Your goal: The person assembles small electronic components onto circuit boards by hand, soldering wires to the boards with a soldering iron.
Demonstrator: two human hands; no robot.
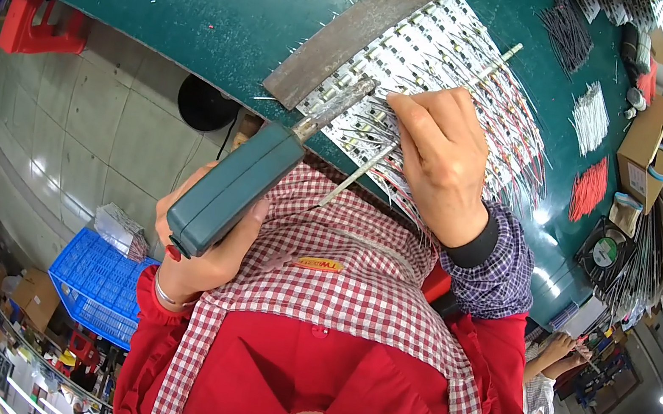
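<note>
My left hand point(203, 261) is closed round the dark green handle of a soldering gun point(236, 188), whose metal tip reaches up over the board. In front of me lies a white panel of small circuit boards point(423, 54) carrying rows of components and many thin wires. My right hand point(447, 164) rests above the panel, thumb and forefinger pinched beside the soldering tip; whatever is between them is too small to make out. A flat brown bar point(357, 35) lies along the panel's far left side. A thin grey rod point(358, 175) crosses the panel slantwise, passing beneath my right hand.
Bundles of black wires point(565, 32), white wires point(591, 119) and red wires point(589, 188) lie on the green table point(198, 7). A cardboard box point(641, 146) and a spool point(602, 252) stand at right. A blue crate point(97, 283) is at lower left. A co-worker's hands point(562, 353) show lower right.
</note>
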